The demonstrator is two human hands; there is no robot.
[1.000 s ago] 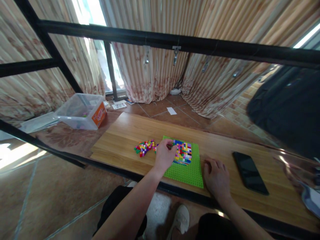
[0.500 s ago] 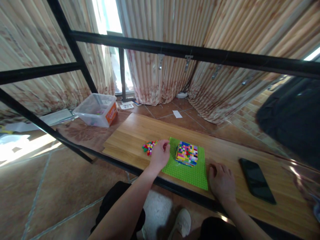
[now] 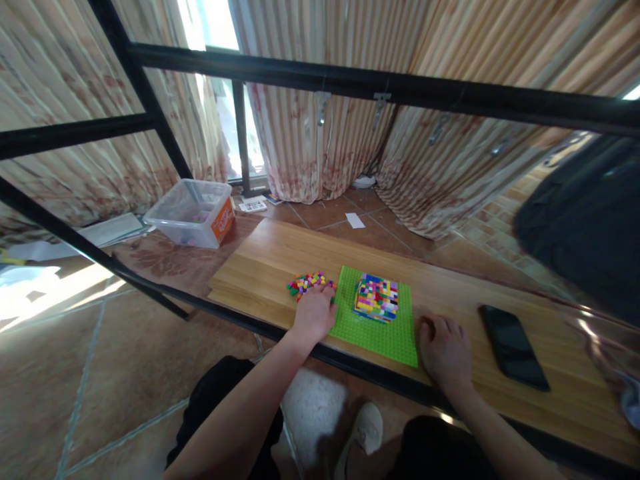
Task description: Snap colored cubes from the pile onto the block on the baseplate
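A green baseplate (image 3: 380, 330) lies on a wooden board (image 3: 270, 260), and a many-coloured block of small bricks (image 3: 377, 297) stands on it. Left of the plate is a loose pile of coloured bricks (image 3: 307, 283). My left hand (image 3: 314, 313) rests at the plate's left edge, just below that pile, fingers curled down; whether it holds a brick is hidden. My right hand (image 3: 445, 350) lies on the board at the plate's right edge, its fingers loosely curled with nothing seen in them.
A black phone (image 3: 513, 345) lies on the board to the right. A clear plastic box (image 3: 190, 213) stands on the tiled floor at the left. Black metal bars (image 3: 350, 80) cross the view above. Curtains hang behind. A dark bag (image 3: 585, 220) is at the right.
My left hand has drawn back from the coloured block to the plate's left edge below the loose bricks. The right hand has stayed put. The camera has shifted slightly.
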